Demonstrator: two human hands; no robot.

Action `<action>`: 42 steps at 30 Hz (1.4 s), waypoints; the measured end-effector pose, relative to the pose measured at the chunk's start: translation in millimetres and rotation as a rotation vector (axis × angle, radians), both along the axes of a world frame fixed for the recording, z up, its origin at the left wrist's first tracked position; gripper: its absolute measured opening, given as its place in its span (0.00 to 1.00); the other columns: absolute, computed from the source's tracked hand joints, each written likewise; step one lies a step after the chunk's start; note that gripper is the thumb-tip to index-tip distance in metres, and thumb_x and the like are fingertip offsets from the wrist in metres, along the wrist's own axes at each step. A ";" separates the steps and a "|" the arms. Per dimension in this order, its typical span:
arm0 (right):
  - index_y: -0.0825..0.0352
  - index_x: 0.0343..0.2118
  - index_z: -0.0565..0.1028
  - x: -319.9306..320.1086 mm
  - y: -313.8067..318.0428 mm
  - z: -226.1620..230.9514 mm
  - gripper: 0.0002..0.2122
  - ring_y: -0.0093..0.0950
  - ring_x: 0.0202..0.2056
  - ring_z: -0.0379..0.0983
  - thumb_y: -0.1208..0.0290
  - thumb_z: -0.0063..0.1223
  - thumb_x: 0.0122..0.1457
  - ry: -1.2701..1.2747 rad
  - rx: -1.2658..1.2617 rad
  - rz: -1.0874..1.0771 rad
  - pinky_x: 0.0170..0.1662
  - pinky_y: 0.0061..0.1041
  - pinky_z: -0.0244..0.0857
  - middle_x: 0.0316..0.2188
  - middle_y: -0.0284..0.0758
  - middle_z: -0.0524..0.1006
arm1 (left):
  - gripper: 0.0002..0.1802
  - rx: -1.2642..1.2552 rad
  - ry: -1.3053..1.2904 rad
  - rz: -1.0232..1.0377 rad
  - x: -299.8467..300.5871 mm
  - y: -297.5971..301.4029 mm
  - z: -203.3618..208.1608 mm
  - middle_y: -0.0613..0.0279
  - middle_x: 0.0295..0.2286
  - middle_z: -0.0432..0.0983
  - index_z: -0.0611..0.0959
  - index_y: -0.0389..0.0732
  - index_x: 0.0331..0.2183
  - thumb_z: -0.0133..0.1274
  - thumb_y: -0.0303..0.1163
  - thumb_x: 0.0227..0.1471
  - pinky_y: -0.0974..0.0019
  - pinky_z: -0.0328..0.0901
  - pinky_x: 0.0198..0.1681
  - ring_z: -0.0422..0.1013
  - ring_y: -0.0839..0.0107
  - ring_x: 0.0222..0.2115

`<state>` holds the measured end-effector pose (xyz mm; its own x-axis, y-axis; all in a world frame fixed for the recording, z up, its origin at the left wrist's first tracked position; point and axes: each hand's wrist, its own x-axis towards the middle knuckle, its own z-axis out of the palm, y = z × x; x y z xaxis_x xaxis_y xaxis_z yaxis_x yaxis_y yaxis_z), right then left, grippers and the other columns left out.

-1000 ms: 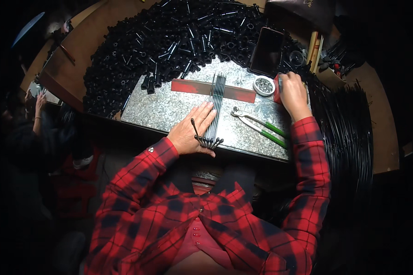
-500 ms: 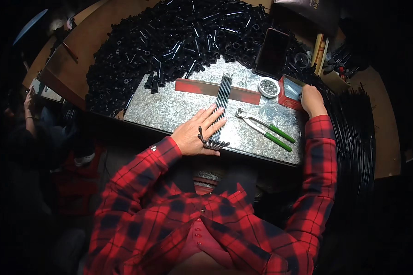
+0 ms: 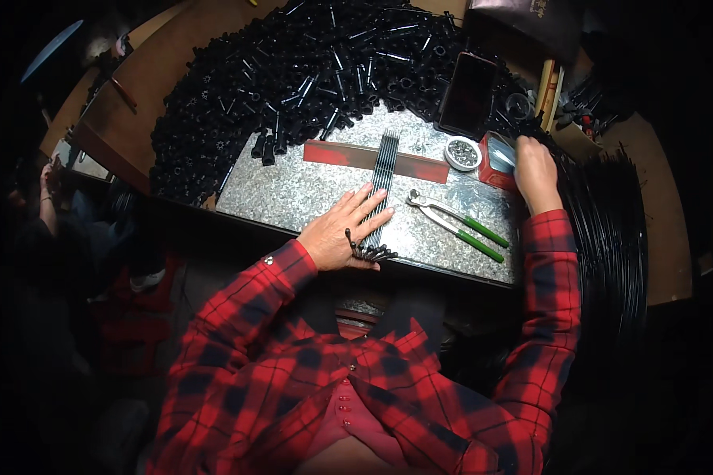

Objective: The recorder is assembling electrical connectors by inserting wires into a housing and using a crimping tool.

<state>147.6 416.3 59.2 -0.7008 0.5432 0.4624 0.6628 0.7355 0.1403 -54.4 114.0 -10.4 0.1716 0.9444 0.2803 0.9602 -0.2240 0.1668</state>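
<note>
My left hand lies flat with fingers stretched over a row of thin metal rods, pressing them to the speckled work surface. Black knobbed ends of the rods stick out at the near edge. The rods' far part crosses a red and brown flat bar. My right hand is at the right side of a small red box, its fingers curled; whatever they hold is hidden. Left of that box stands a round white dish of small metal bits. Pincers with green handles lie between my hands.
A big heap of black tubular parts fills the far side. A dark phone leans against it. Long thin black rods lie in a bundle at the right. At far left, another person's hand shows beyond the wooden tray wall.
My right hand has shifted slightly away from me and left along the box, its fingers curling. My left hand stays on the rods.
</note>
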 end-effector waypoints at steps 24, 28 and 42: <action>0.65 0.38 0.74 -92.6 -69.0 -50.0 0.13 0.33 0.33 0.69 0.74 0.44 0.48 0.014 0.052 0.443 0.35 0.30 0.65 0.27 0.37 0.70 | 0.50 -0.035 -0.011 0.034 4.4 0.9 5.1 0.48 0.56 0.51 0.62 0.39 0.54 0.61 0.56 0.33 0.52 0.46 0.59 0.44 0.49 0.59; 0.65 0.38 0.74 -92.9 -67.2 -51.2 0.13 0.33 0.33 0.69 0.74 0.44 0.48 0.008 0.052 0.445 0.35 0.30 0.65 0.27 0.36 0.70 | 0.52 -0.043 -0.020 0.026 6.2 1.3 7.2 0.45 0.56 0.51 0.62 0.37 0.54 0.62 0.54 0.32 0.52 0.45 0.60 0.44 0.47 0.59; 0.68 0.27 0.70 -91.0 -53.8 -50.6 0.04 0.36 0.35 0.67 0.77 0.43 0.48 0.198 -0.020 0.477 0.36 0.31 0.64 0.28 0.39 0.68 | 0.52 -0.053 -0.010 0.028 5.3 1.6 7.3 0.45 0.56 0.50 0.61 0.37 0.55 0.61 0.55 0.33 0.51 0.45 0.59 0.44 0.46 0.58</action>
<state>56.6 362.5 8.7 -0.7730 0.1947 0.6038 0.2654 0.9637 0.0290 -49.1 115.6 -3.1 0.1423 0.9624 0.2315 0.9641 -0.1877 0.1876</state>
